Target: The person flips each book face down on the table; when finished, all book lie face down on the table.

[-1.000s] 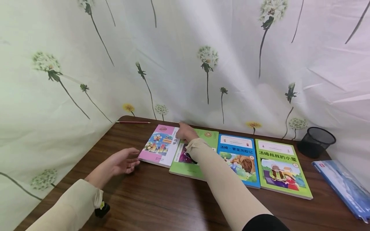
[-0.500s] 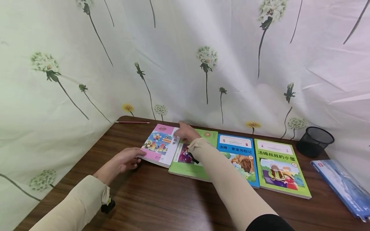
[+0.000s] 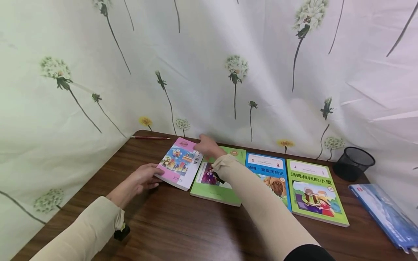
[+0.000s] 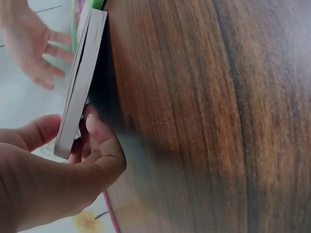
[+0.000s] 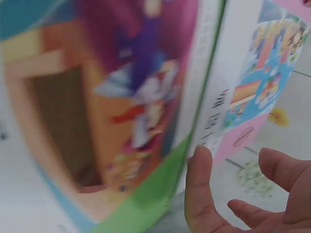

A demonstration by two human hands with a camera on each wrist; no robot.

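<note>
A pink-and-white paperback book (image 3: 179, 163) lies at the left end of a row of books. My left hand (image 3: 147, 177) pinches its near left corner, thumb on the cover and fingers underneath. In the left wrist view, the book's page edge (image 4: 82, 87) stands off the wood, so this side is raised. My right hand (image 3: 209, 146) is at the book's far right corner. In the right wrist view, the index finger of the right hand (image 5: 257, 204) touches the white margin, while the thumb is apart. Right beside it lies a green book (image 3: 212, 197), partly hidden by the right forearm.
Further right lie a blue book (image 3: 267, 161) and a light green book (image 3: 318, 199). A black mesh pen holder (image 3: 351, 168) and a blue-covered book (image 3: 385, 214) are at the right. A pencil (image 3: 150, 137) lies along the wooden table's (image 3: 183, 224) back edge, before a dandelion-print curtain (image 3: 209, 65).
My left hand has moved right to the pink book's corner and taken hold of it. The book has turned slightly and its near left side has risen. The right hand has shifted slightly left.
</note>
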